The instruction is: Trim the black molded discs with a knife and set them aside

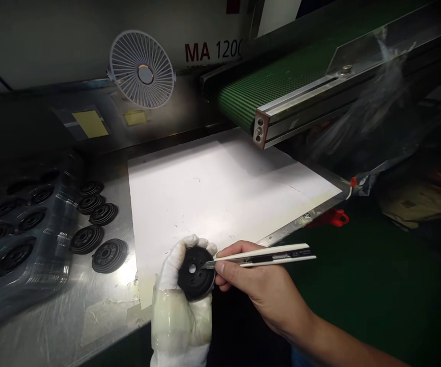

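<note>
My left hand (178,300), in a white glove with clear tape around its lower part, is closed around a black round plastic part (197,280) with a hole in its middle. A white utility knife (274,255) is pinched in my bare right hand (258,283). The knife's blade lies over the face of the black part, close to the centre hole; whether it touches cannot be made out. Both hands are at the near edge of a white sheet (213,193). Several similar black discs (109,255) lie on the metal table to the left.
A clear plastic tray (56,244) holds more black discs at the left. Behind the sheet stand a round fan (142,69) and a machine wall. A green conveyor belt (274,81) juts in from the upper right, with a plastic bag (381,107) hanging beside it.
</note>
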A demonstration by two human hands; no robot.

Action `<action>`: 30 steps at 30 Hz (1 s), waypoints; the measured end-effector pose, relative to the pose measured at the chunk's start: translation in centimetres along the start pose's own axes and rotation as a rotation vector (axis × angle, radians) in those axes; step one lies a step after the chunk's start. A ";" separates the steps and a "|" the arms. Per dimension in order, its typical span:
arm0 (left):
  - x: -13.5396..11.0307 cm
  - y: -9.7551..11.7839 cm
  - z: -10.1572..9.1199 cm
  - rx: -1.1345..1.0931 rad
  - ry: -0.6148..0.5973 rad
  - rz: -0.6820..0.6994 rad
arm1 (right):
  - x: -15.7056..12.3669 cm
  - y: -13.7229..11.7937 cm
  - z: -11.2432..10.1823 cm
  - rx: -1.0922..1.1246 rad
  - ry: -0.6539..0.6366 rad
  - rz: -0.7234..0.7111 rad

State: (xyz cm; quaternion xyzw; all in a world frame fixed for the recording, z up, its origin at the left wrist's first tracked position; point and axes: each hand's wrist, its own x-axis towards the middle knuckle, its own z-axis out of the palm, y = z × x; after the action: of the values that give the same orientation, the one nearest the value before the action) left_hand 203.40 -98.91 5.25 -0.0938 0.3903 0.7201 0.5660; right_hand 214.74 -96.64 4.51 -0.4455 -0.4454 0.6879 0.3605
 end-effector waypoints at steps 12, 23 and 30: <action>0.3 -0.7 -0.9 0.088 -0.029 0.047 | 0.3 0.3 0.0 0.015 0.004 0.073; 0.2 0.3 -0.3 -0.014 -0.029 -0.101 | 0.6 0.3 -0.3 0.271 -0.050 0.032; 1.0 0.4 -2.8 0.507 -0.282 0.024 | 0.6 -1.4 -1.2 0.340 -0.102 0.015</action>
State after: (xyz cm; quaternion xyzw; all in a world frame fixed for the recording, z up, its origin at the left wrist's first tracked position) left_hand 201.88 -100.05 2.94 0.1565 0.4765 0.6122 0.6113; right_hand 215.82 -95.31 5.39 -0.3459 -0.3372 0.7776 0.4024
